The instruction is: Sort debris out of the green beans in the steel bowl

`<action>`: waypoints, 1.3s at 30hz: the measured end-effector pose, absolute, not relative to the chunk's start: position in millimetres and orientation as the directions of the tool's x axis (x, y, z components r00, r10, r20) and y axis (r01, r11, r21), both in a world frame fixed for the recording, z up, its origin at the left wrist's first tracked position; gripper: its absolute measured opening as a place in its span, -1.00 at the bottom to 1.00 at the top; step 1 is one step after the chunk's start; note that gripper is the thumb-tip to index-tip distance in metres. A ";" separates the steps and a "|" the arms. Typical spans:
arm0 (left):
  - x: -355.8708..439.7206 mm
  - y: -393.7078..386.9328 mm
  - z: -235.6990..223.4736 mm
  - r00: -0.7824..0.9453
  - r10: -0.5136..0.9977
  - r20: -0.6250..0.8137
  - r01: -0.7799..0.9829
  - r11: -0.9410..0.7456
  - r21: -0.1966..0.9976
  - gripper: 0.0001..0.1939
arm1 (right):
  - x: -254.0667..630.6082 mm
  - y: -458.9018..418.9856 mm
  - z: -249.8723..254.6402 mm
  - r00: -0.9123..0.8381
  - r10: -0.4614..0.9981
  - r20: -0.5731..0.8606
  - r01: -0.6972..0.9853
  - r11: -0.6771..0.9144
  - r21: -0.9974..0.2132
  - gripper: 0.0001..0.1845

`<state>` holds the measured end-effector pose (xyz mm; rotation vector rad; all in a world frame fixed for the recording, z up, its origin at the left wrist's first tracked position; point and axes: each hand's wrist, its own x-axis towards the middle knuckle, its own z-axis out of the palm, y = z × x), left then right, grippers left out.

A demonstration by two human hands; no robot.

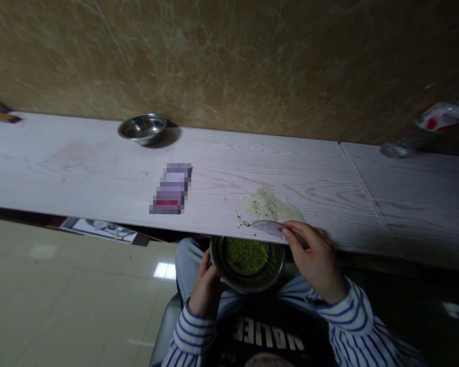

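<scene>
My left hand (208,283) is closed on the rim of a metal bowl (248,286), held above my lap just under the counter's front edge. Green beans (248,255), small like mung beans, cover the bowl's bottom. In my right hand (314,255), thumb and fingers pinch a thin, flat, translucent piece with a curved edge (265,227); its exact kind does not show. That piece lies low over the counter edge, beside a pile of white grains (273,205) that looks like rice. A few green beans are scattered in the pile and at its left side.
The pale wood-grain counter (84,168) runs along a marbled wall (229,71). An empty steel bowl (143,129) stands at the back, a pixelated flat object (171,188) nearer. A clear bottle (426,130) lies at right, a wooden piece (2,118) far left.
</scene>
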<state>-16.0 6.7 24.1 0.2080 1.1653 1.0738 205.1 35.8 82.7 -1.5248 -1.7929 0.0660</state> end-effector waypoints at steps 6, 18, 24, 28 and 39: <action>-16.6 7.3 22.3 -0.014 0.760 -0.649 -0.569 0.528 0.631 -0.32 | 203.7 38.8 82.8 0.006 0.860 0.510 0.833 0.278 -0.478 -0.87; -16.7 6.6 22.6 -0.014 0.761 -0.648 -0.573 0.525 0.629 -0.36 | 207.2 35.5 85.9 0.004 0.858 0.514 0.833 0.282 -0.477 -0.88; -16.3 6.6 24.9 -0.016 0.763 -0.646 -0.580 0.519 0.628 -0.34 | 208.0 36.3 82.2 0.026 0.875 0.484 0.831 0.250 -0.497 -0.86; -17.8 7.3 28.0 -0.034 0.760 -0.649 -0.558 0.524 0.644 -0.32 | 204.0 40.0 82.1 0.025 0.888 0.460 0.817 0.247 -0.522 -0.85; -20.1 7.3 27.1 -0.047 0.760 -0.648 -0.582 0.506 0.636 -0.35 | 200.8 41.8 82.3 -0.013 0.885 0.466 0.804 0.286 -0.521 -0.87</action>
